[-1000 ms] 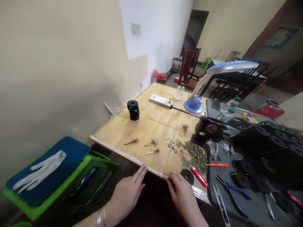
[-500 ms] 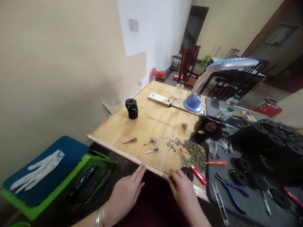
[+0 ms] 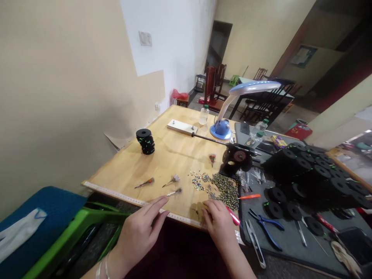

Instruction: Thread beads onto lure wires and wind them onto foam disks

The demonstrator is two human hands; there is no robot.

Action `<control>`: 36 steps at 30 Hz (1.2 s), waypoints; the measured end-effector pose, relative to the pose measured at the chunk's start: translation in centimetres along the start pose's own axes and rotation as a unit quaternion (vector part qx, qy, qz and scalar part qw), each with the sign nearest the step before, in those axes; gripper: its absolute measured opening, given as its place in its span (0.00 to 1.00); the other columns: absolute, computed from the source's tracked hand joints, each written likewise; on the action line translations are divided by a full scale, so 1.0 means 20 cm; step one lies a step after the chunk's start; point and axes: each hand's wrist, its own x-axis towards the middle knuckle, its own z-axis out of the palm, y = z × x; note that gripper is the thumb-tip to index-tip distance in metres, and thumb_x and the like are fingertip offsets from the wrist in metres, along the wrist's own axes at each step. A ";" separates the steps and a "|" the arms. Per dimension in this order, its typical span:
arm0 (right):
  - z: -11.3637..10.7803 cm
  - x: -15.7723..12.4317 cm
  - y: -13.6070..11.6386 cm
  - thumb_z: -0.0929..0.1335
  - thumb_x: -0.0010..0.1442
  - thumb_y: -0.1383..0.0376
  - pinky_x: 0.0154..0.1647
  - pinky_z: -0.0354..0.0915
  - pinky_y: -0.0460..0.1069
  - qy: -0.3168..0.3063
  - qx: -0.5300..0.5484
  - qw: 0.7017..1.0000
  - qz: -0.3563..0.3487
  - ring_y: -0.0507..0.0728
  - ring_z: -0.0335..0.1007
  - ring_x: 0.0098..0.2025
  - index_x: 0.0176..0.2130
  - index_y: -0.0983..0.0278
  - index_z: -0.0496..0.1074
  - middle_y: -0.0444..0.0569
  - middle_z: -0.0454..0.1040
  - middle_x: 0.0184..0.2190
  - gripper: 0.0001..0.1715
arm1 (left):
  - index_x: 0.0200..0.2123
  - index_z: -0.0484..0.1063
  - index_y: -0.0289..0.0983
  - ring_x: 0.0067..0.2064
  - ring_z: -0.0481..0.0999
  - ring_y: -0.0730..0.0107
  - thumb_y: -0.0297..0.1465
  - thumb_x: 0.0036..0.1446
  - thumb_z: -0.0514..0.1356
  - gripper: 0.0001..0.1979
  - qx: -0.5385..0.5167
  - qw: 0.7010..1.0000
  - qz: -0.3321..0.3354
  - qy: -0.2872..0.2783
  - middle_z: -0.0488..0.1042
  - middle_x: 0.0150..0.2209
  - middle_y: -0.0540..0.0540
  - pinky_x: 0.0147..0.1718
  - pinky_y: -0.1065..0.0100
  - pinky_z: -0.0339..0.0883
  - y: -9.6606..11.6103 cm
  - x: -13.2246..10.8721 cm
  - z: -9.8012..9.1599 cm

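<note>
My left hand (image 3: 142, 226) rests at the table's front edge, palm down, its fingers stretched out and thumb apart. Just beyond its fingertips lies a thin white stick with a dark tufted tip (image 3: 175, 192). Two similar tufted pieces, one orange-tipped (image 3: 145, 182) and one pale (image 3: 172, 179), lie farther back. My right hand (image 3: 220, 224) is over the front edge, fingers loosely bent and thumb apart, with nothing visible between them. Beyond it spread a heap of dark and gold small beads (image 3: 228, 190) and scattered coloured beads (image 3: 199, 180). A red handle (image 3: 233, 217) shows beside this hand, partly covered.
A black hand-cranked device (image 3: 236, 157) with a long rod stands behind the beads, near a blue lamp (image 3: 221, 129). On the grey mat lie blue pliers (image 3: 269, 228), metal snips (image 3: 255, 244) and many black spools (image 3: 305, 170). A stacked black spool (image 3: 145, 141) stands at left.
The view has turned to the right, shifting the table leftward. My right hand has moved slightly inward over the table and its fingers have loosened. The black disc beside it is now hidden.
</note>
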 end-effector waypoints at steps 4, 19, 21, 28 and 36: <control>-0.07 -0.11 0.08 0.63 0.61 0.69 0.40 0.67 0.55 0.036 -0.054 0.995 0.074 0.62 0.71 0.38 0.41 0.63 0.70 0.54 0.74 0.36 0.09 | 0.47 0.70 0.37 0.40 0.80 0.64 0.28 0.60 0.56 0.12 -0.053 0.998 0.009 0.013 0.80 0.42 0.42 0.42 0.65 0.75 0.04 0.05 -0.01; -0.01 -0.20 0.06 0.69 0.55 0.68 0.44 0.68 0.60 0.030 -0.111 0.979 0.169 0.70 0.69 0.45 0.48 0.66 0.65 0.60 0.68 0.43 0.20 | 0.42 0.74 0.38 0.34 0.80 0.69 0.27 0.59 0.57 0.09 -0.227 0.971 0.001 -0.071 0.81 0.36 0.46 0.36 0.71 0.76 0.23 0.11 0.05; -0.02 -0.20 0.06 0.70 0.55 0.69 0.45 0.68 0.59 0.042 -0.097 0.980 0.169 0.69 0.69 0.46 0.48 0.66 0.64 0.59 0.68 0.43 0.20 | 0.42 0.74 0.38 0.33 0.80 0.69 0.27 0.59 0.57 0.09 -0.249 0.965 -0.035 -0.070 0.81 0.35 0.46 0.35 0.70 0.76 0.23 0.11 0.06; -0.03 -0.20 0.07 0.68 0.56 0.65 0.39 0.67 0.56 0.091 -0.023 0.982 0.166 0.65 0.71 0.39 0.37 0.61 0.65 0.53 0.71 0.35 0.07 | 0.42 0.74 0.37 0.25 0.78 0.71 0.30 0.59 0.57 0.09 -0.368 0.916 -0.139 -0.076 0.81 0.32 0.45 0.26 0.72 0.75 0.21 0.12 0.07; -0.10 -0.14 0.01 0.69 0.55 0.55 0.34 0.67 0.48 0.099 0.380 0.896 0.207 0.57 0.70 0.32 0.36 0.62 0.66 0.45 0.71 0.29 0.15 | 0.44 0.74 0.39 0.30 0.76 0.70 0.29 0.54 0.60 0.13 -0.373 0.909 -0.124 -0.136 0.79 0.35 0.45 0.26 0.72 0.72 0.23 0.17 0.09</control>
